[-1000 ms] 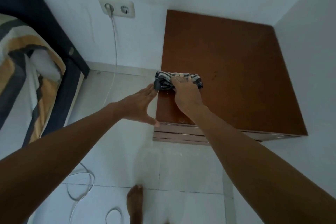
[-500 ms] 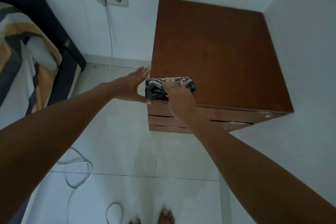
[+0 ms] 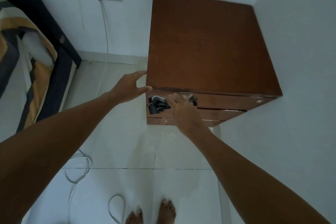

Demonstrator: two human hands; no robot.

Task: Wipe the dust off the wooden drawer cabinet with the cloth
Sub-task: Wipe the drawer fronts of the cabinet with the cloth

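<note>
I judge the cabinet top done; my right hand presses the cloth flat-fingered on the drawer front (left hand spread, empty).

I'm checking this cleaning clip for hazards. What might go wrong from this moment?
Dust pushed by the cloth could fall onto the floor tiles, which already look speckled below the cabinet. The loose white cable coils near the bare feet, so a step sideways may snag it.
</note>
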